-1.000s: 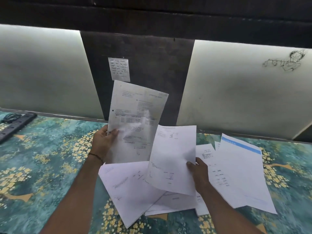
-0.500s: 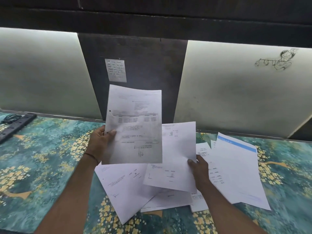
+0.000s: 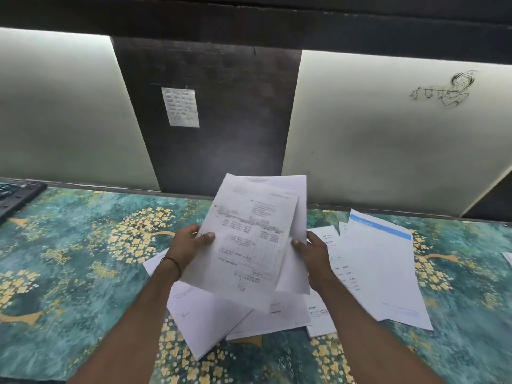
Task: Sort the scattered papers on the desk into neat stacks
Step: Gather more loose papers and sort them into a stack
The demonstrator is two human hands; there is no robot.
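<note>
A printed sheet with a table [image 3: 243,239] is held above the desk, lying over a second white sheet [image 3: 297,217] behind it. My left hand [image 3: 188,245] grips the printed sheet's left edge with the thumb on top. My right hand [image 3: 313,250] grips the second sheet's right edge. Under them several loose papers [image 3: 210,314] lie fanned out on the desk. A sheet with a blue band [image 3: 388,267] lies to the right, over other printed papers [image 3: 332,245].
The desk [image 3: 83,259] has a teal cover with yellow flowers. A dark keyboard-like object [image 3: 16,198] lies at the far left. A small note [image 3: 181,106] hangs on the dark back panel. Another paper's corner [image 3: 508,257] shows at the right edge.
My left hand brought the printed sheet down and to the right, over the sheet in my right hand. The two sheets, apart before, now overlap as one bundle.
</note>
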